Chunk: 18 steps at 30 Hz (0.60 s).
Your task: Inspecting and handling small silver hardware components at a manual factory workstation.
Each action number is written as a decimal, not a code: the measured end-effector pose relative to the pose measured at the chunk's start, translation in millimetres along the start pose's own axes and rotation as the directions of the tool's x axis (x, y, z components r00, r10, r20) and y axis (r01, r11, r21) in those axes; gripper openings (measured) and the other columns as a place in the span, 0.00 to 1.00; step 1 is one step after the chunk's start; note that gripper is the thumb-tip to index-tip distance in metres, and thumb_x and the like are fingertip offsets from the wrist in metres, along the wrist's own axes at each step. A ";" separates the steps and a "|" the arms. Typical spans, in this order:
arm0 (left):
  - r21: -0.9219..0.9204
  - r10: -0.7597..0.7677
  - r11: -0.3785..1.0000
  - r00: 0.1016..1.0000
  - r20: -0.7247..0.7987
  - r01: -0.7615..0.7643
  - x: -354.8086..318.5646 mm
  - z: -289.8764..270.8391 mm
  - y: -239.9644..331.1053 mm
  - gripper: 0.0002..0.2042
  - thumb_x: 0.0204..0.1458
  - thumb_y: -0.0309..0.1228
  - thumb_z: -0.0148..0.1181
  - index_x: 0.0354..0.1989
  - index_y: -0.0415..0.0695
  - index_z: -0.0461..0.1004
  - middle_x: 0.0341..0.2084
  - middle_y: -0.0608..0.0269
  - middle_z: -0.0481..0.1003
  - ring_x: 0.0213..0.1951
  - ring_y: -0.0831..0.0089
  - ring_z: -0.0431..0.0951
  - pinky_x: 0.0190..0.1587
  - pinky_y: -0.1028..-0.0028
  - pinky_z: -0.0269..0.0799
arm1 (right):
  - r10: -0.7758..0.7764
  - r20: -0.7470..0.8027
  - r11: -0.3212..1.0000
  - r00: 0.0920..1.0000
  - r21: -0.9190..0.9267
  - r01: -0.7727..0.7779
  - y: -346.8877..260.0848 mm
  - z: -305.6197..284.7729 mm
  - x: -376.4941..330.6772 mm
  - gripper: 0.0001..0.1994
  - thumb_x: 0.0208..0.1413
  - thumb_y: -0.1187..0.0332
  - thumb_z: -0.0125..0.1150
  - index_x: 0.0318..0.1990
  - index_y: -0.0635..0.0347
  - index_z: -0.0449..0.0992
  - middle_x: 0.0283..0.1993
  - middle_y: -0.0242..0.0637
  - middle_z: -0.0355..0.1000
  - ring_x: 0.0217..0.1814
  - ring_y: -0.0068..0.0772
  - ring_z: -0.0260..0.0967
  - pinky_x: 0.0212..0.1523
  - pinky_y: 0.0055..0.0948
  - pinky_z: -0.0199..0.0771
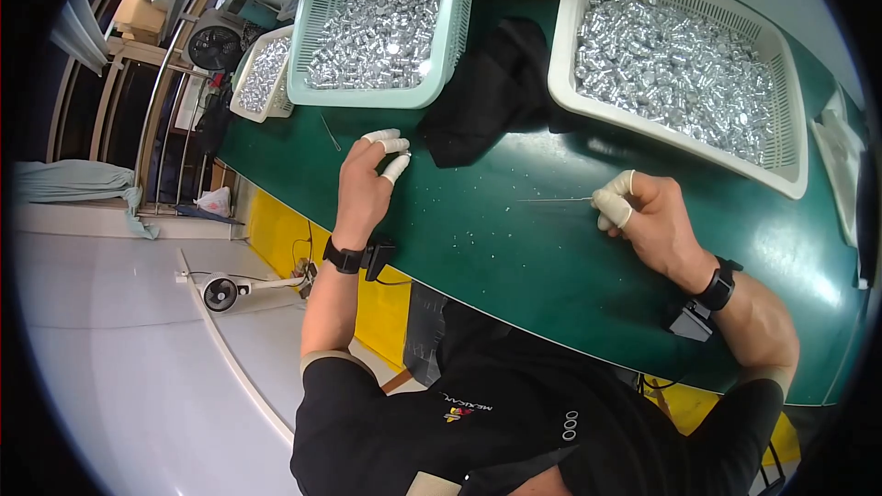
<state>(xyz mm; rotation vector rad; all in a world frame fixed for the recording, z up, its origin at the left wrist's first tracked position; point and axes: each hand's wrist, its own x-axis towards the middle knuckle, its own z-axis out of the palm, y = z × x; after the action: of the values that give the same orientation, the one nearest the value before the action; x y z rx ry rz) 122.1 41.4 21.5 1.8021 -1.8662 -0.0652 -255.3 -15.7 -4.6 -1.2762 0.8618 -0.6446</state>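
Note:
My right hand (648,211), with pale finger cots on its fingertips, pinches a thin needle-like metal tool (556,199) that points left over the green table. My left hand (366,186) is near the table surface below the mint-green basket, also in finger cots. Its thumb and fingertips come close together in a pinch; whatever lies between them is too small to make out. Small pale bits (471,235) are scattered on the table between my hands. Another thin metal tool (331,134) lies beyond my left hand.
A mint-green basket (367,97) and a white basket (675,133), both full of small shiny metal cylinders, stand at the back. A smaller white basket (279,110) holds similar pieces at left. Black cloth (487,96) lies between the big baskets. White cloth (838,161) hangs at the right edge.

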 end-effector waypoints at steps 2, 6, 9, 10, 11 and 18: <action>-0.010 -0.039 0.999 0.999 0.001 0.039 -3.9 -0.8 -5.1 0.10 0.51 0.20 0.65 0.43 0.40 0.80 0.45 0.55 0.79 0.49 0.57 0.78 0.54 0.69 0.71 | -0.003 0.004 1.000 1.000 0.001 0.003 0.4 1.1 0.1 0.10 0.63 0.67 0.62 0.32 0.65 0.77 0.25 0.31 0.74 0.26 0.16 0.68 0.29 0.18 0.69; 0.052 -0.020 0.998 0.999 0.030 0.018 -4.6 -2.3 -3.7 0.09 0.54 0.22 0.64 0.44 0.40 0.79 0.45 0.56 0.79 0.47 0.62 0.79 0.52 0.71 0.72 | 0.001 0.003 1.000 1.000 -0.008 -0.001 -0.2 2.0 -0.8 0.10 0.63 0.67 0.62 0.33 0.65 0.77 0.26 0.31 0.75 0.27 0.16 0.69 0.29 0.18 0.69; -0.515 -0.306 0.797 0.946 0.105 0.315 -8.6 -3.9 7.5 0.08 0.57 0.25 0.63 0.44 0.40 0.79 0.40 0.58 0.79 0.42 0.66 0.79 0.48 0.72 0.74 | 0.005 0.000 1.000 1.000 -0.006 -0.005 -0.1 1.2 -1.9 0.10 0.63 0.67 0.62 0.33 0.64 0.77 0.26 0.31 0.75 0.27 0.16 0.69 0.29 0.18 0.69; -0.724 -0.410 0.549 0.889 0.202 0.418 -11.3 -3.4 11.8 0.08 0.59 0.26 0.62 0.45 0.40 0.79 0.37 0.59 0.80 0.39 0.68 0.79 0.46 0.72 0.75 | 0.009 -0.003 1.000 1.000 -0.001 -0.009 0.5 0.8 -2.5 0.10 0.63 0.67 0.62 0.33 0.64 0.78 0.26 0.31 0.75 0.27 0.16 0.69 0.29 0.18 0.69; -0.721 -0.412 0.554 0.890 0.196 0.415 -14.9 -2.1 16.2 0.08 0.59 0.26 0.62 0.45 0.40 0.79 0.37 0.59 0.80 0.39 0.68 0.79 0.46 0.72 0.75 | 0.010 -0.003 1.000 1.000 0.002 -0.010 0.4 0.5 -1.7 0.10 0.63 0.67 0.62 0.33 0.64 0.78 0.26 0.31 0.75 0.27 0.16 0.68 0.29 0.18 0.69; -0.848 -0.288 -0.012 0.810 0.510 0.530 -33.2 15.7 46.9 0.14 0.66 0.37 0.54 0.48 0.38 0.75 0.33 0.62 0.76 0.35 0.73 0.75 0.40 0.76 0.73 | -0.016 -0.002 1.000 1.000 -0.010 0.016 1.5 1.1 -2.4 0.10 0.63 0.66 0.62 0.33 0.64 0.77 0.26 0.30 0.74 0.26 0.15 0.67 0.29 0.18 0.68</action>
<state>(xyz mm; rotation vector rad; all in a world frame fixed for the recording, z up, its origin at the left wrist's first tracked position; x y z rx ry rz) 71.6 72.3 15.3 1.1644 -0.6995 -1.4374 -255.8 -12.9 -5.5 -1.2928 0.8579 -0.6552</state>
